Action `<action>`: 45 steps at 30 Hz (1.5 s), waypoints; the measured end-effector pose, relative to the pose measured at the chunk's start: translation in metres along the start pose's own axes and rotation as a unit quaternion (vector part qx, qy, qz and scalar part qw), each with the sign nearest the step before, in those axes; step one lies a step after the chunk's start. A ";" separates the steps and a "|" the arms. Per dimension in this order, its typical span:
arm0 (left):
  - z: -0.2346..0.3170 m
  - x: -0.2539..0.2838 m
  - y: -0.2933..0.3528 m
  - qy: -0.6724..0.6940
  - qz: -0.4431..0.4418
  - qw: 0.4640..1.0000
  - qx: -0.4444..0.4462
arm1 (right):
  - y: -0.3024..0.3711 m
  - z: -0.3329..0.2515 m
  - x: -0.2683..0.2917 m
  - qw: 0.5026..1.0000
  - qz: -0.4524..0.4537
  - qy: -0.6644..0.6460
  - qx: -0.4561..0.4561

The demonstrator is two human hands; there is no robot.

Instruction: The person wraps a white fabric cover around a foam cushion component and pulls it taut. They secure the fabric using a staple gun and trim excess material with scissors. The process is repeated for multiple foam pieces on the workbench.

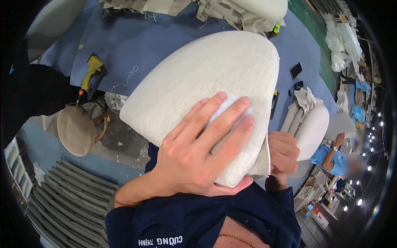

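A padded panel (206, 70) covered in cream woven fabric, rounded at its corners, is tilted up in front of me. My left hand (198, 144) grips its near part, fingers spread over the top and thumb round the near edge. Beneath those fingers shows a soft white wad (223, 109), partly covered; its kind is unclear. At the panel's right edge a loose fabric flap (262, 159) sticks out. My right hand (283, 153) is closed at that flap, its fingertips hidden behind the cloth.
A yellow air staple gun (92, 74) lies at the left of the blue-grey table (124, 45), above a round stool (76, 130). Fabric pieces (235, 16) lie at the back. More padded panels (312, 132) and a phone (296, 70) are to the right. A co-worker (331, 159) is beyond.
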State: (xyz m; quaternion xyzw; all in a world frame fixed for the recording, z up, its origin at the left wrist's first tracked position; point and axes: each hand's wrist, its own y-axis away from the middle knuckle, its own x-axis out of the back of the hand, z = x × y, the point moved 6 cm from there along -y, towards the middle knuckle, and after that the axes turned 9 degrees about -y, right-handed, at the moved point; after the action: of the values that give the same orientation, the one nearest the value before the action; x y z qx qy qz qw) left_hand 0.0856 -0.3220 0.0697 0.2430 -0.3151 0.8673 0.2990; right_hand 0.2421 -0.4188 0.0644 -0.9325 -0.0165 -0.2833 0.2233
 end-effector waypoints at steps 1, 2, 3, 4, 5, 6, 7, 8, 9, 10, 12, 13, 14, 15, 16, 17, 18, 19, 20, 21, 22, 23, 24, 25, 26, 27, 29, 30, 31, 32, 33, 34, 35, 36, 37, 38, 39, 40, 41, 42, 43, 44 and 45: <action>0.002 -0.003 0.002 -0.005 0.002 1.000 -0.006 | 0.003 0.001 -0.001 1.000 -0.003 -0.009 0.006; 0.003 -0.006 0.004 -0.010 0.005 1.000 -0.011 | 0.003 0.001 -0.001 1.000 -0.009 -0.014 0.011; 0.003 -0.007 0.003 -0.018 0.007 1.000 -0.020 | -0.001 0.002 -0.002 1.000 -0.011 -0.018 0.018; 0.003 -0.008 0.004 -0.018 0.005 1.000 -0.022 | -0.003 0.001 -0.002 0.999 -0.014 -0.022 0.026; 0.004 -0.009 0.005 -0.018 0.003 1.000 -0.024 | -0.002 0.001 -0.001 0.999 -0.023 -0.020 0.023; 0.004 -0.009 0.005 -0.018 0.003 0.999 -0.027 | -0.002 0.001 0.001 0.999 -0.032 -0.017 0.021; 0.003 -0.008 0.006 -0.013 0.006 1.000 -0.027 | -0.003 0.001 0.002 0.999 -0.042 -0.015 0.019; 0.002 -0.008 0.006 -0.009 0.010 1.000 -0.026 | -0.005 0.001 0.003 0.998 -0.050 -0.016 0.019; 0.002 -0.008 0.008 -0.004 0.014 1.000 -0.023 | -0.006 0.002 0.005 0.998 -0.062 -0.018 0.019; 0.002 -0.009 0.009 -0.002 0.022 0.999 -0.026 | -0.006 0.002 0.006 0.997 -0.073 -0.021 0.019; 0.002 -0.010 0.010 0.002 0.037 0.999 -0.033 | -0.002 0.003 0.009 0.997 -0.068 -0.026 0.013; 0.003 -0.011 0.010 0.003 0.042 0.999 -0.035 | 0.000 0.003 0.009 0.997 -0.065 -0.028 0.010; 0.003 -0.012 0.010 0.003 0.046 0.998 -0.036 | 0.002 0.003 0.008 0.998 -0.050 -0.033 0.004; 0.004 -0.013 0.010 0.002 0.052 0.998 -0.038 | 0.006 0.005 0.008 0.999 -0.035 -0.039 0.000; 0.005 -0.014 0.009 -0.001 0.054 0.998 -0.043 | 0.009 0.007 0.008 0.999 -0.020 -0.044 -0.003; 0.006 -0.015 0.009 -0.004 0.057 0.997 -0.049 | 0.010 0.008 0.006 0.998 -0.010 -0.056 0.001; 0.006 -0.016 0.008 -0.005 0.059 0.997 -0.055 | 0.010 0.009 0.003 0.998 0.000 -0.066 0.003; 0.006 -0.016 0.008 -0.003 0.061 0.997 -0.055 | 0.010 0.009 0.002 0.997 0.010 -0.076 0.006; 0.006 -0.017 0.008 -0.001 0.064 0.996 -0.055 | 0.012 0.009 0.004 0.998 0.013 -0.067 -0.001; 0.006 -0.016 0.008 -0.002 0.065 0.996 -0.056 | 0.015 0.008 0.004 0.998 0.017 -0.060 -0.006; 0.005 -0.016 0.008 0.001 0.070 0.996 -0.055 | 0.017 0.008 0.005 0.998 0.022 -0.053 -0.011; 0.006 -0.017 0.009 0.003 0.075 0.996 -0.054 | 0.019 0.008 0.004 0.998 0.025 -0.052 -0.018; 0.006 -0.017 0.009 0.005 0.083 0.995 -0.052 | 0.020 0.008 0.005 0.998 0.025 -0.051 -0.024; 0.007 -0.018 0.008 0.005 0.086 0.995 -0.053 | 0.022 0.007 0.005 0.998 0.025 -0.050 -0.030; 0.007 -0.018 0.008 0.005 0.089 0.995 -0.053 | 0.024 0.007 0.006 0.997 0.037 -0.053 -0.042; 0.007 -0.018 0.008 0.004 0.092 0.994 -0.052 | 0.027 0.006 0.005 0.996 0.048 -0.058 -0.056; 0.009 -0.016 0.005 -0.009 0.067 0.996 -0.058 | 0.033 0.005 0.003 0.992 0.087 -0.073 -0.060; 0.010 -0.017 0.004 -0.014 0.051 0.997 -0.063 | 0.037 0.005 -0.002 0.988 0.117 -0.083 -0.053; 0.010 -0.017 0.005 -0.014 0.048 0.997 -0.065 | 0.040 0.005 -0.005 0.984 0.148 -0.092 -0.046; 0.011 -0.018 0.006 -0.013 0.045 0.997 -0.067 | 0.041 0.004 -0.007 0.984 0.150 -0.082 -0.042; 0.012 -0.019 0.007 -0.012 0.041 0.997 -0.070 | 0.042 0.003 -0.009 0.985 0.153 -0.072 -0.039; 0.010 -0.019 0.008 -0.007 0.050 0.997 -0.067 | 0.043 0.003 -0.010 0.985 0.152 -0.070 -0.039; 0.009 -0.020 0.010 0.000 0.058 0.996 -0.064 | 0.043 0.003 -0.010 0.986 0.150 -0.067 -0.039; 0.008 -0.020 0.010 0.006 0.069 0.996 -0.063 | 0.043 0.004 -0.006 0.986 0.144 -0.068 -0.041; 0.008 -0.021 0.010 0.005 0.065 0.996 -0.066 | 0.043 0.004 -0.005 0.987 0.140 -0.065 -0.040; 0.008 -0.021 0.009 0.005 0.061 0.996 -0.070 | 0.043 0.005 -0.004 0.988 0.139 -0.062 -0.037; 0.008 -0.021 0.009 0.008 0.062 0.996 -0.071 | 0.043 0.005 -0.003 0.989 0.136 -0.052 -0.031; 0.010 -0.022 0.009 0.003 0.052 0.996 -0.072 | 0.043 0.005 -0.002 0.990 0.132 -0.042 -0.025; 0.012 -0.021 0.009 -0.003 0.042 0.996 -0.073 | 0.040 0.005 -0.001 0.992 0.118 -0.034 -0.011; 0.013 -0.021 0.010 -0.012 0.026 0.997 -0.073 | 0.038 0.006 -0.003 0.994 0.109 -0.033 0.003; 0.013 -0.019 0.010 -0.007 0.032 0.997 -0.070 | 0.036 0.005 -0.005 0.994 0.100 -0.032 0.016; 0.012 -0.018 0.009 -0.002 0.039 0.997 -0.068 | 0.034 0.003 -0.006 0.994 0.105 -0.032 -0.011; 0.011 -0.016 0.006 0.003 0.044 0.996 -0.072 | 0.031 0.002 -0.005 0.994 0.102 -0.020 -0.011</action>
State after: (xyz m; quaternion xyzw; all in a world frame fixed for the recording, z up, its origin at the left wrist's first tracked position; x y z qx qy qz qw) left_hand 0.0953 -0.3390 0.0652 0.2039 -0.3860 0.8556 0.2781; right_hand 0.2441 -0.4447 0.0475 -0.9372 0.0778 -0.2405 0.2405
